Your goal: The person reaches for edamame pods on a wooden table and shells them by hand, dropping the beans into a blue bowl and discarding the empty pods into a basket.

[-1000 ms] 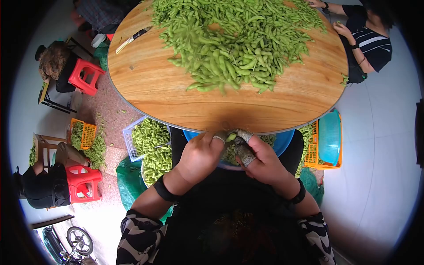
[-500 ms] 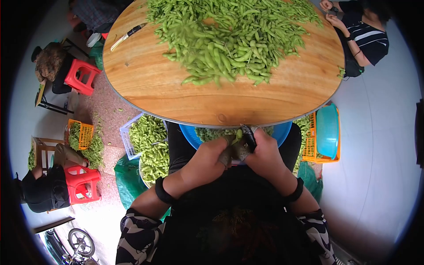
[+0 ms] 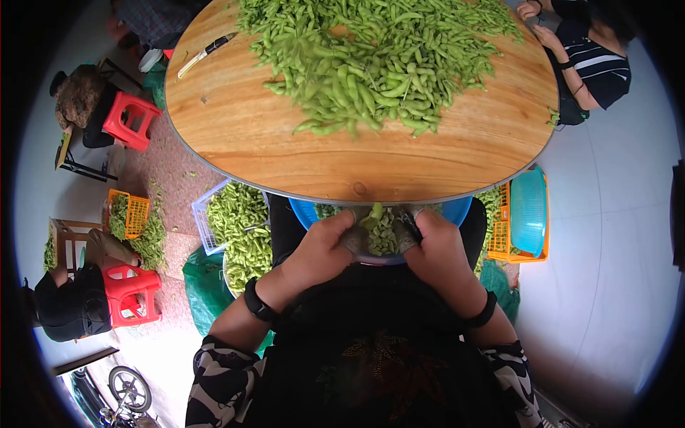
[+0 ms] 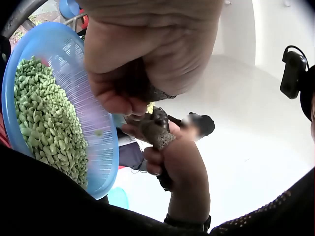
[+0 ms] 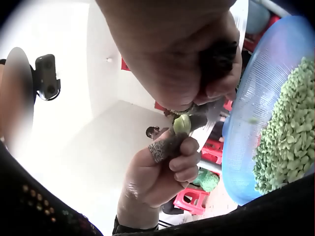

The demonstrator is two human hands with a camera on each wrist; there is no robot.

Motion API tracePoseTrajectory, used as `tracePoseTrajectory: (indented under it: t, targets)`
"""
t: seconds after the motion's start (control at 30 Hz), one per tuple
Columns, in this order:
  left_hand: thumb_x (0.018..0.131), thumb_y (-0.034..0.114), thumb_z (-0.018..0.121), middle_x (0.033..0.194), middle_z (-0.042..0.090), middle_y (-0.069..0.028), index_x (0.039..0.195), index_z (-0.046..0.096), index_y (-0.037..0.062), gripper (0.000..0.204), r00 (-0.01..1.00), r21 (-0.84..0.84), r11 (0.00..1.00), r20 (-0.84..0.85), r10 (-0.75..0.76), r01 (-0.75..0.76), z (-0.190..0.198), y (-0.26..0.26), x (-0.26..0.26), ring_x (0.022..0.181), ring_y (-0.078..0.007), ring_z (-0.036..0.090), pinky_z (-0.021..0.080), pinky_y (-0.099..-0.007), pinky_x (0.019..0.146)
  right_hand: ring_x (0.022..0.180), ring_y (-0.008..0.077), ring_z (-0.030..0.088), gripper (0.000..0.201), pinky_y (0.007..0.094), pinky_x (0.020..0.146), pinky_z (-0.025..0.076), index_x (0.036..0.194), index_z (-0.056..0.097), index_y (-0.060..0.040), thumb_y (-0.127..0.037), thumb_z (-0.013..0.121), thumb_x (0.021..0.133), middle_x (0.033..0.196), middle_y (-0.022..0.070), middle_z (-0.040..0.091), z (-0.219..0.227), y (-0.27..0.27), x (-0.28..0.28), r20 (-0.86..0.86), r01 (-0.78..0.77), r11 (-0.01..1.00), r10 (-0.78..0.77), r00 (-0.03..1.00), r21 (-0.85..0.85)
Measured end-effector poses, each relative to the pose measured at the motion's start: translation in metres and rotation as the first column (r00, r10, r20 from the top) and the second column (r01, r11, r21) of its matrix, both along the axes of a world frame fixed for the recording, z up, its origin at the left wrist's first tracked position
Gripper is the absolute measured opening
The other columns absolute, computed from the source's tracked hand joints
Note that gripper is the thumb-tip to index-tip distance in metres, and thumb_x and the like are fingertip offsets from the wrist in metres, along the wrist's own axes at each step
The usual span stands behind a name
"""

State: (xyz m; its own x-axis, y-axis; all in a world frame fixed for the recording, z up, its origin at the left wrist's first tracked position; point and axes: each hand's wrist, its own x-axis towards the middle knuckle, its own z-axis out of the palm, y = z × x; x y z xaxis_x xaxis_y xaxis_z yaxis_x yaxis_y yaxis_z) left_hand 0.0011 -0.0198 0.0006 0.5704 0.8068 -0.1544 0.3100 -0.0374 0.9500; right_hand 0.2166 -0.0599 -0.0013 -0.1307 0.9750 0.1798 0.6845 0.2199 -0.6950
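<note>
Over the blue basket (image 4: 106, 162), my left hand (image 3: 321, 246) pinches a green soybean pod (image 5: 182, 124) between its thumb and fingers. My right hand (image 3: 437, 246) is close beside it, its fingers curled round a slim dark handle (image 4: 165, 181); the rest of that tool is hidden in the hand. Grey, worn wraps (image 5: 158, 150) cover the thumbs. Shelled green beans (image 4: 49, 132) fill much of the basket, which sits between the person's legs. One blurred bean (image 5: 253, 120) shows against the basket's inner wall.
A heap of soybean pods (image 3: 371, 71) covers the wooden table (image 3: 285, 167) ahead. A knife (image 3: 207, 55) lies at its left. A white crate (image 3: 207, 221) of pods stands left, an orange crate (image 3: 503, 232) right. Several people sit around, some near red stools (image 3: 132, 120).
Both hands have drawn down from the table edge to over the basket and moved slightly apart. The pod stays in the left hand. The view has shifted a little.
</note>
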Motion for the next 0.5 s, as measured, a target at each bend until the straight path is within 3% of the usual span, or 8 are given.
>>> tracePoseTrajectory:
  t: [0.03,0.1,0.13,0.23,0.3,0.37,0.43,0.5]
  targets:
    - [0.078,-0.004,0.055,0.088,0.063,-0.0195,0.103,0.057,-0.001,0.025,1.0,-0.002,1.0,0.001,-0.001,0.001,0.001,-0.001,0.001,0.084,-0.0331,0.065,0.051,-0.0355,0.073,0.069,0.0333,0.061,0.016,0.0392,0.061,0.048,0.093,0.059,0.0032,-0.005,0.063,0.08,0.079,0.0162,0.062,-0.001,-0.001,0.001,-0.034,0.038,0.998,-0.037,0.999,0.042]
    - [0.095,0.01,0.052,0.07,0.054,0.0011,0.097,0.06,0.0033,0.011,0.995,0.043,0.998,0.078,-0.058,0.055,0.004,-0.002,0.006,0.063,-0.0087,0.05,0.043,-0.0236,0.059,0.069,0.0286,0.061,0.016,0.0366,0.063,0.048,0.093,0.058,0.0029,-0.003,0.063,0.079,0.079,0.0156,0.062,-0.001,0.005,-0.005,-0.243,0.029,0.998,-0.043,0.969,-0.059]
    - [0.095,0.01,0.052,0.07,0.054,0.0011,0.097,0.06,0.0033,0.011,0.995,0.043,0.997,0.078,-0.06,0.056,0.0,-0.003,0.009,0.063,-0.0087,0.05,0.043,-0.0236,0.059,0.07,0.0238,0.062,0.016,0.034,0.064,0.049,0.093,0.057,0.0026,-0.002,0.062,0.078,0.08,0.0151,0.062,0.0,0.008,-0.007,-0.443,-0.003,0.988,-0.066,0.894,-0.154]
    - [0.097,0.015,0.053,0.068,0.05,0.0024,0.1,0.06,0.0049,0.013,0.981,0.225,0.974,0.183,-0.061,0.018,0.0,-0.004,0.012,0.062,-0.0068,0.046,0.039,-0.0216,0.057,0.074,0.0099,0.059,0.017,0.0278,0.066,0.048,0.099,0.059,0.0024,-0.007,0.063,0.085,0.083,0.0064,0.065,0.006,0.012,-0.006,-0.516,-0.122,0.908,-0.115,0.849,-0.402]
    - [0.094,0.016,0.059,0.082,0.063,-0.0077,0.103,0.059,-0.0006,0.019,0.981,-0.189,0.981,0.193,-0.002,0.039,0.012,-0.001,0.007,0.073,-0.0139,0.059,0.048,-0.0288,0.067,0.078,0.0084,0.059,0.017,0.0273,0.069,0.049,0.1,0.059,0.0016,-0.007,0.063,0.086,0.086,0.0037,0.065,0.002,0.01,-0.008,-0.593,-0.166,0.898,-0.121,0.796,-0.407]
    - [0.095,0.018,0.057,0.076,0.059,-0.005,0.103,0.059,0.002,0.018,0.97,-0.318,0.947,0.243,0.031,0.049,0.001,-0.002,0.004,0.066,-0.0111,0.054,0.044,-0.0266,0.06,0.082,0.0069,0.058,0.016,0.0268,0.071,0.049,0.102,0.059,0.0009,-0.007,0.062,0.088,0.089,0.001,0.065,0.0,0.008,-0.01,-0.663,-0.204,0.89,-0.135,0.736,-0.407]
    - [0.096,0.02,0.055,0.07,0.055,-0.0024,0.103,0.059,0.0047,0.017,0.955,-0.441,0.894,0.29,0.067,0.071,0.001,-0.004,0.007,0.059,-0.0083,0.048,0.039,-0.0243,0.054,0.088,0.0087,0.059,0.016,0.026,0.078,0.049,0.105,0.059,-0.0009,-0.006,0.061,0.09,0.097,0.0017,0.064,0.001,0.006,-0.014,-0.854,-0.3,0.888,-0.17,0.492,-0.349]
    - [0.098,0.027,0.052,0.057,0.044,0.002,0.097,0.056,0.007,0.02,0.778,-0.7,0.665,0.56,0.285,0.26,0.009,-0.006,0.011,0.047,-0.0074,0.036,0.028,-0.0235,0.047,0.09,0.0091,0.059,0.016,0.0259,0.081,0.049,0.106,0.058,-0.0013,-0.005,0.06,0.091,0.1,0.0019,0.064,-0.003,0.005,-0.015,-0.885,-0.31,0.91,-0.112,0.453,-0.274]
